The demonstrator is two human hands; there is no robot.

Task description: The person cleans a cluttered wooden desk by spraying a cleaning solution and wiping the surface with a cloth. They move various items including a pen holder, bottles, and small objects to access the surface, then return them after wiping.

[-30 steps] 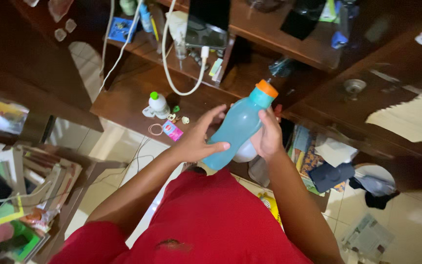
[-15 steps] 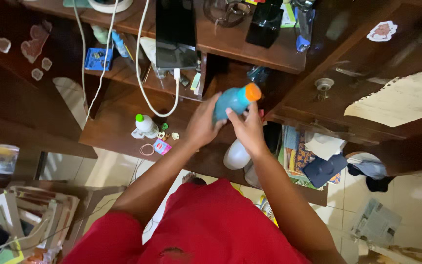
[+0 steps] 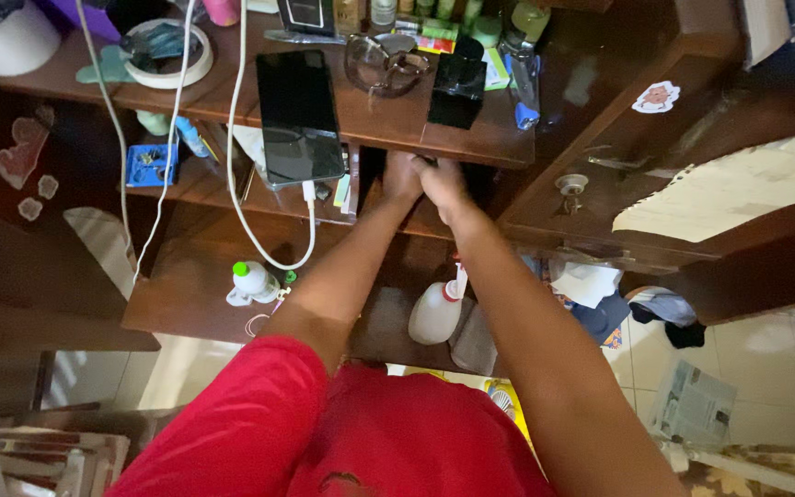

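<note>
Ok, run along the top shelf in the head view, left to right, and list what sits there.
White tub → white ring-shaped dish → dark phone lying flat on its charging cable → clear glasses → black box → blue-tipped clear bottle.

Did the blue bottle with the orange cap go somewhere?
Yes. Before, both hands held it out in front of the shelves. Now the left hand and right hand reach under the top shelf by the phone, and the bottle is hidden.

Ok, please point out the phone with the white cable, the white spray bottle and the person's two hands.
phone [image 3: 299, 118], head view, middle of dark screen
white spray bottle [image 3: 433, 315], head view, bottle body
left hand [image 3: 401, 177], head view, back of hand
right hand [image 3: 443, 187], head view, back of hand
</note>
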